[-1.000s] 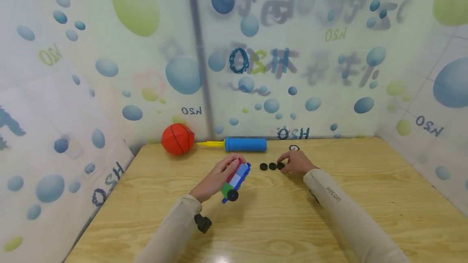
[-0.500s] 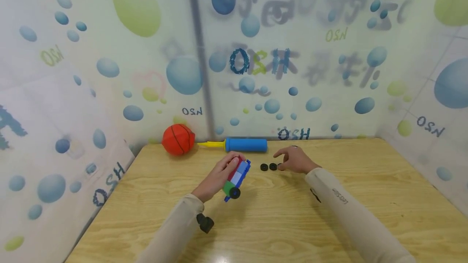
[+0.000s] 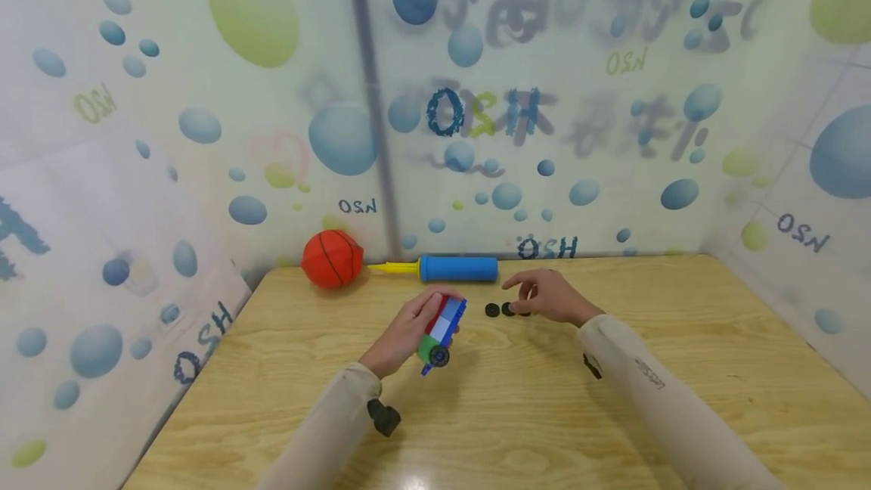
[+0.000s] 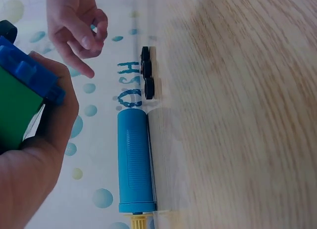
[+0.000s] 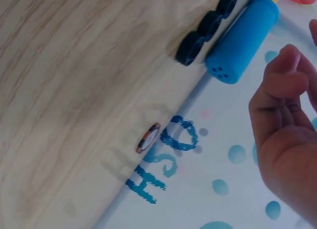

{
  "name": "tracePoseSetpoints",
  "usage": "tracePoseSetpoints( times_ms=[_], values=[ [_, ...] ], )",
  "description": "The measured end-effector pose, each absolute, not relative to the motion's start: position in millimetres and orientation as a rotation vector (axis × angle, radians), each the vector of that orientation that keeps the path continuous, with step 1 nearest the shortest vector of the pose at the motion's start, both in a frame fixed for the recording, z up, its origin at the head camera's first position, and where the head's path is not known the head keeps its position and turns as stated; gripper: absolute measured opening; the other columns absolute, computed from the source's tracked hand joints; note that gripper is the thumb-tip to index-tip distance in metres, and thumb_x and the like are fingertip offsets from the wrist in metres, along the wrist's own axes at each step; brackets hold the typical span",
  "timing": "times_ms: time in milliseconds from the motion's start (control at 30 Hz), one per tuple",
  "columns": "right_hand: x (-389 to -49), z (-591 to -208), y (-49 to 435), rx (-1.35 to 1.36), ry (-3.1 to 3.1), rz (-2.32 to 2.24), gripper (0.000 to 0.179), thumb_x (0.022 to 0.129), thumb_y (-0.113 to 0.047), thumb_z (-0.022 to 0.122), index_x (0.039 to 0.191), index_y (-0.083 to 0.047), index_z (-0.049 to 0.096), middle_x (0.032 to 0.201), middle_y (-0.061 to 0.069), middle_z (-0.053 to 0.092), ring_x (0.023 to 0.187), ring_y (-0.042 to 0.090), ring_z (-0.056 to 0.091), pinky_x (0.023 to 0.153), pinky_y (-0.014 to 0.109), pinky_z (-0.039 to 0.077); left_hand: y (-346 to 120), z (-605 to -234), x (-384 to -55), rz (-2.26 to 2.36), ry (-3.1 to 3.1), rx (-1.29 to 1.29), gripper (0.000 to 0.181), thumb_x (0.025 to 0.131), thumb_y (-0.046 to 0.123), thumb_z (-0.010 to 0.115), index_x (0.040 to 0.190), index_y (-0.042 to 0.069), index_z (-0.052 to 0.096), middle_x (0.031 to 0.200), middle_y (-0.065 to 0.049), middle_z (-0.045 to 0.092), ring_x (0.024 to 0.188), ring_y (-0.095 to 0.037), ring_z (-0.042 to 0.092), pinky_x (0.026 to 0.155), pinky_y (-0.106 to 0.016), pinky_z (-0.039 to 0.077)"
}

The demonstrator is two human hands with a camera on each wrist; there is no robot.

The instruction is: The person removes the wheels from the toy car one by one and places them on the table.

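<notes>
My left hand [image 3: 406, 327] grips a toy block car [image 3: 445, 320] with red, blue and green blocks, tilted above the table. One black wheel [image 3: 438, 356] shows on its near end. In the left wrist view the car's green side [image 4: 15, 108] is close up. My right hand [image 3: 554, 297] hovers over a short row of loose black wheels [image 3: 492, 310], its index finger extended and the others loosely bent. Nothing shows between its fingers. All three loose wheels [image 5: 190, 47] stay on the table in the right wrist view.
Behind the wheels lies a blue hand pump [image 3: 459, 269] with a yellow nozzle, beside a red ball [image 3: 332, 259] at the back left. A small round disc [image 5: 148, 138] with a pale face sits near the table's back edge. Patterned walls [image 3: 592, 195] enclose the table.
My right hand has shifted slightly left along the wheel row, and its index finger has lifted and straightened. The left hand has turned the car a little.
</notes>
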State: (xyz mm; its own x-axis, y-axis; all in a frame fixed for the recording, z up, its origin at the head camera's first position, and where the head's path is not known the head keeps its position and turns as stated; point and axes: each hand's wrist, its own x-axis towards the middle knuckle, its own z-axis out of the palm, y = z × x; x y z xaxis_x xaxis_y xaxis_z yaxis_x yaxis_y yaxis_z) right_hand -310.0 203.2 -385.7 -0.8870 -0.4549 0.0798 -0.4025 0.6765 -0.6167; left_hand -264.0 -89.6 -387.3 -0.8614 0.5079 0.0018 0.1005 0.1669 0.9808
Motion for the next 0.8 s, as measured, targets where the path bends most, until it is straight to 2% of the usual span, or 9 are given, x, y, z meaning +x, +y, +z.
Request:
tracePoseSetpoints(
  times_ms=[200, 367, 433, 567, 800],
  values=[
    [-300, -376, 193, -0.765, 2.774, -1.082, 0.033, 0.092, -0.017, 0.072, 0.123, -0.009, 0.068, 0.083, 0.005, 0.067, 0.067, 0.029, 0.065, 0.060, 0.029, 0.050, -88, -387, -263, 1.821, 2.079, 0.546, 0.046, 0.108, 0.050, 0.028, 0.141, 0.025, 0.049, 0.126, -0.017, 0.057, 0.106, -0.033, 0.061, 0.081, -0.031, 0.056],
    [-289, -371, 184, -0.844, 2.743, -1.214, 0.029, 0.092, -0.018, 0.073, 0.119, -0.012, 0.070, 0.084, 0.004, 0.067, 0.067, 0.019, 0.062, 0.060, 0.028, 0.051, -88, -386, -264, 1.859, 2.048, 0.553, 0.046, 0.108, 0.050, 0.028, 0.142, 0.025, 0.048, 0.121, -0.017, 0.056, 0.104, -0.038, 0.061, 0.081, -0.033, 0.058],
    [-285, -371, 180, -0.887, 2.724, -1.270, 0.026, 0.092, -0.017, 0.072, 0.118, -0.013, 0.072, 0.087, 0.003, 0.068, 0.069, 0.014, 0.061, 0.062, 0.027, 0.052, -88, -386, -264, 1.855, 2.050, 0.556, 0.046, 0.108, 0.050, 0.028, 0.142, 0.025, 0.047, 0.121, -0.016, 0.056, 0.103, -0.037, 0.061, 0.081, -0.032, 0.057],
    [-277, -371, 170, -0.977, 2.624, -1.379, 0.023, 0.093, -0.012, 0.071, 0.115, -0.012, 0.073, 0.091, 0.005, 0.072, 0.074, 0.013, 0.065, 0.069, 0.025, 0.056, -87, -387, -264, 1.849, 2.066, 0.554, 0.044, 0.108, 0.050, 0.030, 0.141, 0.027, 0.047, 0.120, -0.015, 0.056, 0.100, -0.032, 0.062, 0.081, -0.032, 0.057],
    [-265, -370, 156, -1.090, 2.444, -1.445, 0.026, 0.093, -0.012, 0.070, 0.118, -0.006, 0.073, 0.095, 0.011, 0.074, 0.069, 0.014, 0.065, 0.061, 0.027, 0.055, -85, -388, -264, 1.882, 2.087, 0.536, 0.046, 0.108, 0.050, 0.031, 0.142, 0.023, 0.047, 0.126, -0.016, 0.051, 0.090, -0.024, 0.064, 0.080, -0.031, 0.057]
  ],
)
